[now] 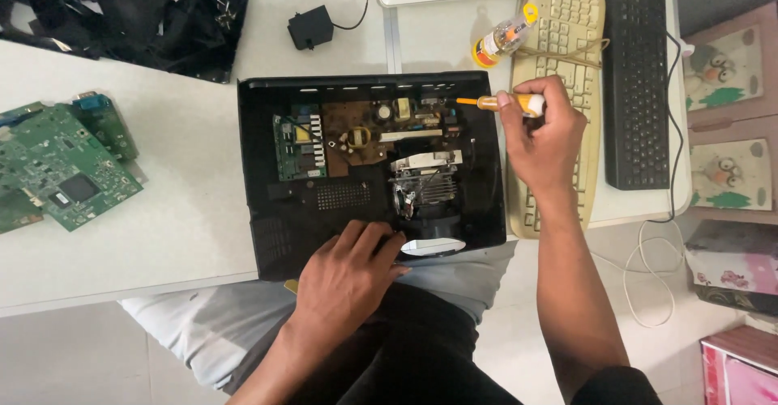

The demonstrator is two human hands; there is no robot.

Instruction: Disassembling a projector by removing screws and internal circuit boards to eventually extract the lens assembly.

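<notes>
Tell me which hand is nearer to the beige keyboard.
Right. The right hand holds an orange-handled screwdriver directly over the beige keyboard, at its left edge. The left hand rests on the open black casing near its front edge, well left of the keyboard.

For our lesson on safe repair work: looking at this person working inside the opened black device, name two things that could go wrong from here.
1. The right hand holds the orange screwdriver with its tip over the brown circuit board; a slip might scratch or short parts.
2. The black device case overhangs the table edge, steadied only by the left hand; it could tip onto the person's lap.
</notes>
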